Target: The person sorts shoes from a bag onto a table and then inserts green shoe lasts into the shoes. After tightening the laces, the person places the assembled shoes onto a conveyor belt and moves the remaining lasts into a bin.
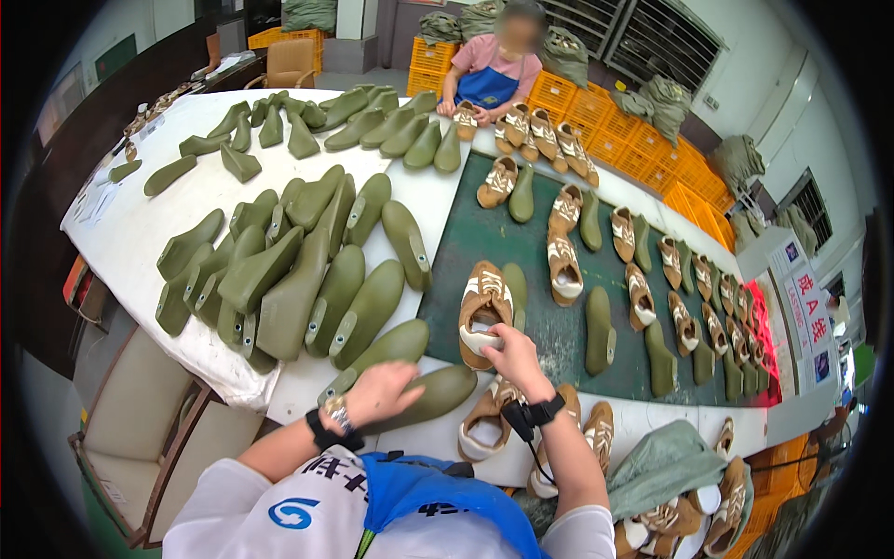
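My right hand (pixel 512 357) grips the pale heel of a brown shoe (pixel 485 303) with white stripes. The shoe's toe points away from me, beside a green shoe last (pixel 515 291) on the mat. My left hand (pixel 377 391), slightly blurred, has its fingers stretched out and apart over the near table edge. A dark green last (pixel 438 392) lies right by it, and another last (pixel 391 347) is just beyond. Whether the left fingers touch either one I cannot tell.
Many green lasts (pixel 284 261) are heaped on the white table (pixel 116 210). Brown shoes and lasts stand in rows on the green mat (pixel 549 335). More shoes (pixel 494 419) lie near me. Across the table a person (pixel 494 70) handles a shoe. Orange crates (pixel 596 116) line the wall.
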`<state>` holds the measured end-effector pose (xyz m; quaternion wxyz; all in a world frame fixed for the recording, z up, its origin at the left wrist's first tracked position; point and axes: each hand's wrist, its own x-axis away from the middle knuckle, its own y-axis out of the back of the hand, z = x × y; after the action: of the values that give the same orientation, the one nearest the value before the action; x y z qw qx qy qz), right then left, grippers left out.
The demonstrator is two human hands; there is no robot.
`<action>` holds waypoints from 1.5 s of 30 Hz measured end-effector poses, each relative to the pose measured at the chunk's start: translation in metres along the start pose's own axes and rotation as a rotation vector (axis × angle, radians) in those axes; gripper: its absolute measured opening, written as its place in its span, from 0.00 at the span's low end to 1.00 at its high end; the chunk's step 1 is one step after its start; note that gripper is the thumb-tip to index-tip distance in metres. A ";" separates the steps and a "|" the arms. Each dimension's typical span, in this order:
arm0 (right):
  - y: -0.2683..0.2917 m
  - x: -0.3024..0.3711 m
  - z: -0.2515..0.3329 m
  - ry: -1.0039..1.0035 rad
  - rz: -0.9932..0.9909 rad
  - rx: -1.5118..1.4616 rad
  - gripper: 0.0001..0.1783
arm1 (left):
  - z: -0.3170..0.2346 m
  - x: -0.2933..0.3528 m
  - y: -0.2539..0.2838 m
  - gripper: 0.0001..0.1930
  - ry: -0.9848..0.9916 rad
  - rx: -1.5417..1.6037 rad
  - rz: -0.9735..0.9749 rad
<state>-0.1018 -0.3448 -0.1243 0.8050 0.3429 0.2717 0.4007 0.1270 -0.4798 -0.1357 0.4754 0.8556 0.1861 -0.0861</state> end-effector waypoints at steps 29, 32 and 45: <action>0.000 0.186 -0.023 -0.470 -0.017 -0.079 0.31 | 0.033 0.045 -0.065 0.32 0.245 0.250 0.107; -0.034 0.191 -0.035 -0.426 -0.073 0.036 0.36 | 0.024 0.035 -0.066 0.32 0.153 0.104 0.168; -0.043 0.175 0.000 -0.325 -0.355 -0.165 0.29 | -0.051 -0.054 -0.103 0.16 -0.272 -0.016 0.227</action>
<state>0.0110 -0.2184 -0.1861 0.9212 0.2827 0.1610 0.2134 0.0350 -0.3994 -0.1718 0.5095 0.8478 0.0228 -0.1456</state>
